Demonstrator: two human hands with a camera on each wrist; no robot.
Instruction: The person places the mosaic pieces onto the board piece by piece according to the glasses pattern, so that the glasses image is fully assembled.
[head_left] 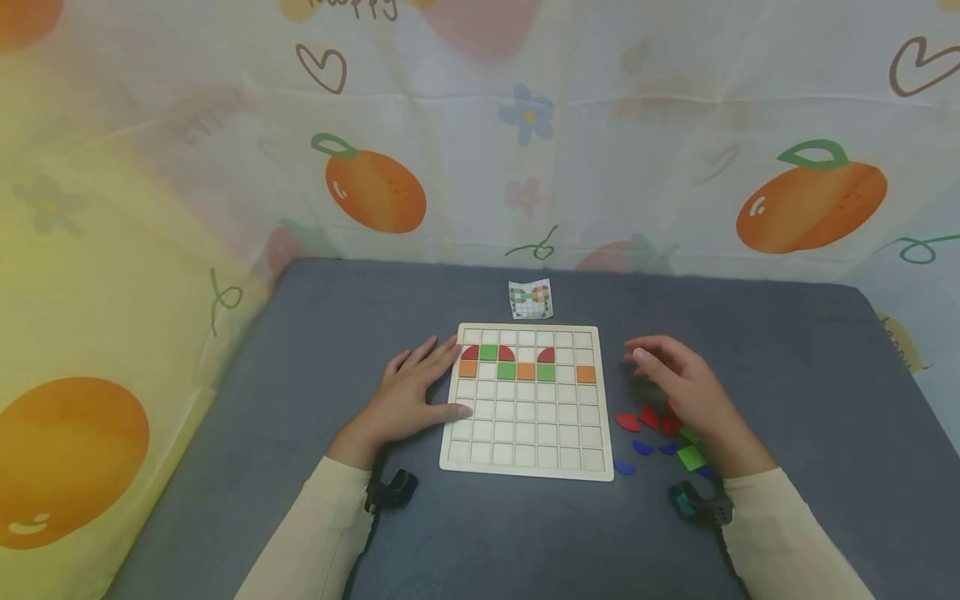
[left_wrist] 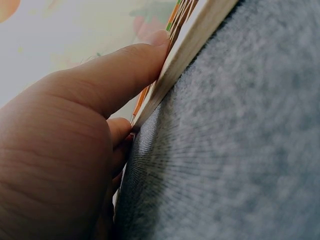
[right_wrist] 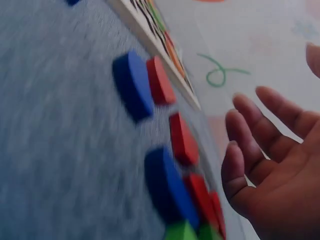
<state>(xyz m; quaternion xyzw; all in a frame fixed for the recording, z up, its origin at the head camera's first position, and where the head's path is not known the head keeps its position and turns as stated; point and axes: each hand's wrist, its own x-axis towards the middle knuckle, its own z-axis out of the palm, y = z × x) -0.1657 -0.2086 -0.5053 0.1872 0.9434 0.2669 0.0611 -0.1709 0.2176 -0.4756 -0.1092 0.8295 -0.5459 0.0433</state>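
Observation:
A pale wooden grid board point(head_left: 525, 433) lies on the table, with red quarter-round pieces point(head_left: 547, 356) and green and orange square pieces point(head_left: 586, 375) in its second and third rows. My left hand point(head_left: 408, 396) rests along the board's left side, thumb point(left_wrist: 135, 62) laid over the edge and the other fingers extended by it. To the right of the board, my right hand point(head_left: 686, 379) hovers with loosely bent fingers and holds nothing. Loose red pieces point(head_left: 627, 422), blue pieces point(right_wrist: 132, 85) and green squares point(head_left: 691, 457) lie below and beside it, some partly hidden by the hand.
Behind the board lies a small printed card point(head_left: 530, 300) with a coloured grid pattern. Grey cloth point(head_left: 525, 533) covers the table. A fruit-patterned curtain point(head_left: 465, 167) hangs at the back and left. Each wrist wears a black camera mount point(head_left: 392, 490).

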